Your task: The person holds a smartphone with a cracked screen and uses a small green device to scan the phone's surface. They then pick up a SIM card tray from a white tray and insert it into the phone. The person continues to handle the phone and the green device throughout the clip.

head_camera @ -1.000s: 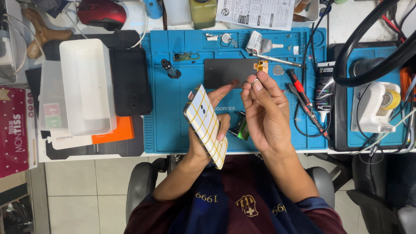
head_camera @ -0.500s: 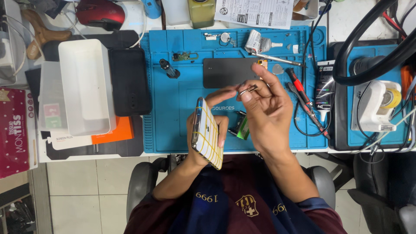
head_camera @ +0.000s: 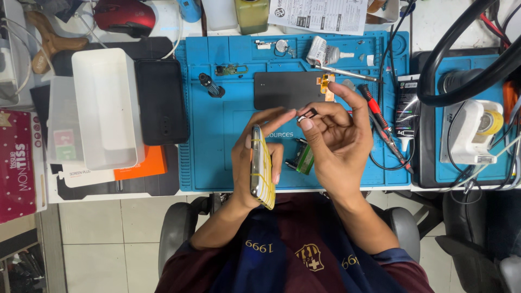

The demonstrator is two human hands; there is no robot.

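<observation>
My left hand [head_camera: 251, 157] grips a smartphone [head_camera: 261, 168] wrapped in yellow tape, held edge-on over the front of the blue work mat [head_camera: 217, 157]. My right hand [head_camera: 335, 135] pinches a small dark part [head_camera: 307, 114] between thumb and forefinger, just right of the phone's top end. My left forefinger reaches toward that part. Behind my hands a dark phone back panel [head_camera: 287, 89] with an orange flex piece lies flat on the mat.
A black phone [head_camera: 161, 101] and a white open box [head_camera: 104, 108] lie left of the mat. A glue tube [head_camera: 321, 52], tweezers [head_camera: 347, 72], a red-handled tool [head_camera: 377, 116] and cables sit to the right. A white tape dispenser [head_camera: 471, 130] stands far right.
The phone has turned from face-up to edge-on in my left hand. My right hand's fingers have closed on the small dark part and shifted toward the phone's top end.
</observation>
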